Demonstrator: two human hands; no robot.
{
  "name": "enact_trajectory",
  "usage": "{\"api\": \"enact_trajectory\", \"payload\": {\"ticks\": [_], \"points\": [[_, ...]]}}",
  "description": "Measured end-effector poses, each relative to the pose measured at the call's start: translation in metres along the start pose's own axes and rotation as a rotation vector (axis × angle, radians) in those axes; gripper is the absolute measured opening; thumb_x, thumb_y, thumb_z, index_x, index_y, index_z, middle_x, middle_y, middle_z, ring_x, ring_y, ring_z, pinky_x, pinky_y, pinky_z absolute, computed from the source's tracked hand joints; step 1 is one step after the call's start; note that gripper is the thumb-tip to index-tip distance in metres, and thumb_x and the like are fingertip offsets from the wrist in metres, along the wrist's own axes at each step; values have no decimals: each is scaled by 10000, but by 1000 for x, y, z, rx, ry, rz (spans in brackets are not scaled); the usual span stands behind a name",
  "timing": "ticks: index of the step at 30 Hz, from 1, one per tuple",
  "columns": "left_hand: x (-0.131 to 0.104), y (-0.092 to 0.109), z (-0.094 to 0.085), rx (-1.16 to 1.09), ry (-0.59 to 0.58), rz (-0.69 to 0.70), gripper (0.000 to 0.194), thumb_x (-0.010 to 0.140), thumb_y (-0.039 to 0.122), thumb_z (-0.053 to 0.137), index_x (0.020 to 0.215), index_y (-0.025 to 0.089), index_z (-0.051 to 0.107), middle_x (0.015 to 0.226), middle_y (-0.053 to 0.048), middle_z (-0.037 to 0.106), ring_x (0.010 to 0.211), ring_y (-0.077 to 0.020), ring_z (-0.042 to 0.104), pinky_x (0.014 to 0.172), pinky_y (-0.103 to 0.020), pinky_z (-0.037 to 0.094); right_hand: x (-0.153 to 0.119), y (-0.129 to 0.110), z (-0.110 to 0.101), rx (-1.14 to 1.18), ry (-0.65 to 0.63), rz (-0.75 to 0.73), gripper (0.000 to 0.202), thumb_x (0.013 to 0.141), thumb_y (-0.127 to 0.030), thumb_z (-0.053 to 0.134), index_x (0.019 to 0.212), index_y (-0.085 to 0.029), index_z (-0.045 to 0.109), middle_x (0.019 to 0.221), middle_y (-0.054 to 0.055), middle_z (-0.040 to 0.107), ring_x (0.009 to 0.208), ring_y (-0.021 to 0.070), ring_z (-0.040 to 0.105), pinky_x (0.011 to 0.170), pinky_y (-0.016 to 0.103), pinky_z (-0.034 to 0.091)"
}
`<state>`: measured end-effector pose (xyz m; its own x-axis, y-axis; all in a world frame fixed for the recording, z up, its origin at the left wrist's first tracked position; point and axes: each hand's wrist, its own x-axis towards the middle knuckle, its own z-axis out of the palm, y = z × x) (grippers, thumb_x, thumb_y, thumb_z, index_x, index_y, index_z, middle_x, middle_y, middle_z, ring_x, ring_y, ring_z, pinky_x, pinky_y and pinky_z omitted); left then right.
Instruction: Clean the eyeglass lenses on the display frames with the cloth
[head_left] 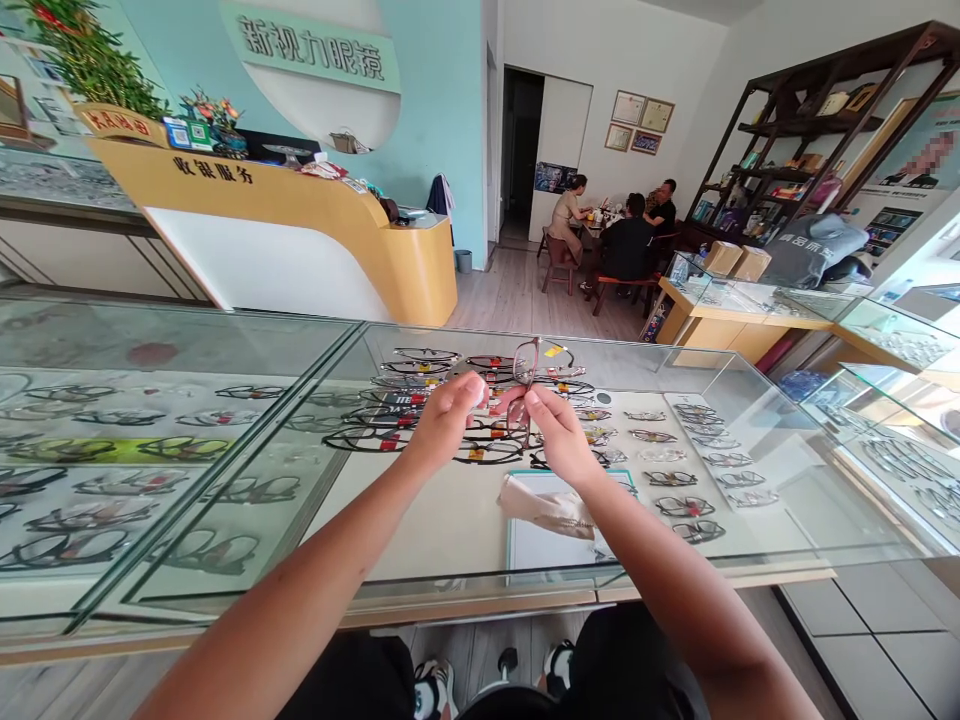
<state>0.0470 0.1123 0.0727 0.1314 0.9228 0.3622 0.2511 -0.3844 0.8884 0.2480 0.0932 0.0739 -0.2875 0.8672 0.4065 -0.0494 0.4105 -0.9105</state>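
Above the glass display counter (420,540), my right hand (556,432) grips a pair of pinkish-framed eyeglasses (526,362), held upright on edge with one lens above the other. Close by on the left, my left hand (450,412) is closed, fingers curled and thumb on top. Something pale shows at its thumb tip, too small to name. Several dark-framed eyeglasses (382,440) with red and yellow tags lie in rows beneath and behind both hands. A crumpled beige cloth (546,508) rests on a white, teal-edged tray (536,552) below my right wrist.
More eyeglasses (675,480) are set out on the right, and others (112,455) inside the left case. A wooden cashier desk (416,265) stands across the aisle. Several people sit at a table (600,218) at the back. Another display case (739,300) is at right.
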Motion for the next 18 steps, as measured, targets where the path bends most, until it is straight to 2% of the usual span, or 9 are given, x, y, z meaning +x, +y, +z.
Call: {"api": "enact_trajectory", "payload": {"ticks": [3, 6, 11, 15, 18], "points": [[-3, -3, 2, 99, -59, 26, 570, 1018, 732, 447, 784, 222, 547, 720, 3, 530, 636, -166, 456, 634, -324, 373, 5, 5, -5, 28, 90, -3, 605, 1038, -787, 530, 971, -246, 790, 857, 34, 672, 832, 215, 573, 833, 353, 486], [-7, -4, 8, 134, -112, 26, 549, 1019, 712, 467, 788, 224, 565, 677, 12, 511, 656, -175, 465, 648, -324, 376, 6, 7, -6, 69, 116, 0, 594, 1023, -788, 561, 982, -243, 793, 845, 26, 666, 827, 209, 572, 829, 348, 484], [-10, -4, 15, 35, -166, 0, 587, 1004, 770, 479, 919, 220, 663, 803, -20, 635, 738, -198, 561, 660, -321, 473, 3, 2, -4, 46, 104, -2, 585, 1019, -778, 582, 952, -238, 794, 790, 21, 645, 776, 202, 534, 774, 343, 463], [2, -10, 0, -111, -47, -48, 758, 869, 965, 500, 912, 224, 659, 907, -64, 685, 807, -230, 639, 696, -358, 587, 3, -1, -3, 72, 101, 8, 577, 1029, -771, 564, 962, -247, 797, 855, 41, 705, 797, 214, 557, 809, 358, 479], [21, -24, -26, -120, 209, -35, 747, 862, 956, 523, 882, 220, 643, 896, -71, 697, 822, -228, 676, 766, -362, 596, 3, -2, -4, 94, 104, 30, 561, 1037, -756, 559, 1020, -252, 806, 947, 55, 764, 831, 221, 589, 840, 366, 497]]}}
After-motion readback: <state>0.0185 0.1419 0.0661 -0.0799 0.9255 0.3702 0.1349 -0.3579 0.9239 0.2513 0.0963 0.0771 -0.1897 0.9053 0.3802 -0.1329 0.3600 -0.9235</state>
